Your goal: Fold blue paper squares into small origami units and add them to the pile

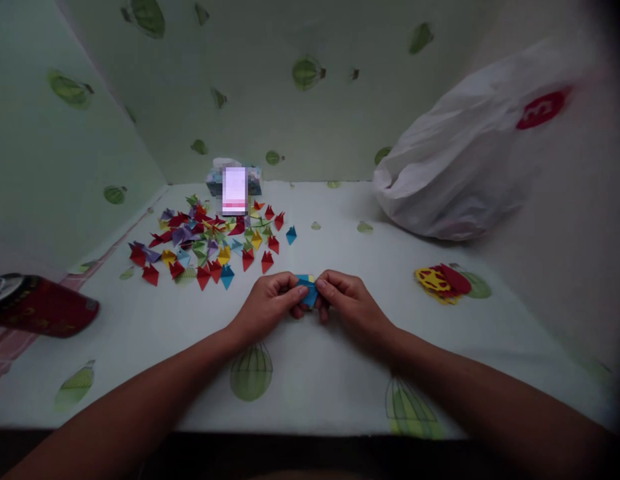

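Note:
Between my two hands, above the middle of the table, is a small piece of folded blue paper (308,292) with a bit of yellow at its top edge. My left hand (277,297) pinches its left side, thumb on top and fingers curled beneath. On the other side my right hand (343,293) grips it the same way, and both thumb tips nearly meet. Beyond my left hand lies a spread pile of folded paper pieces (203,277) in red, yellow, blue, green and purple, many with pointed ends.
A phone (235,190) with a lit, blurred screen leans on a tissue box (256,180) behind the pile. A dark red can (50,303) is at the left edge. Yellow and red paper cut-outs (443,281) lie right, below a large white plastic bag (455,160). Patterned walls enclose the table (335,373).

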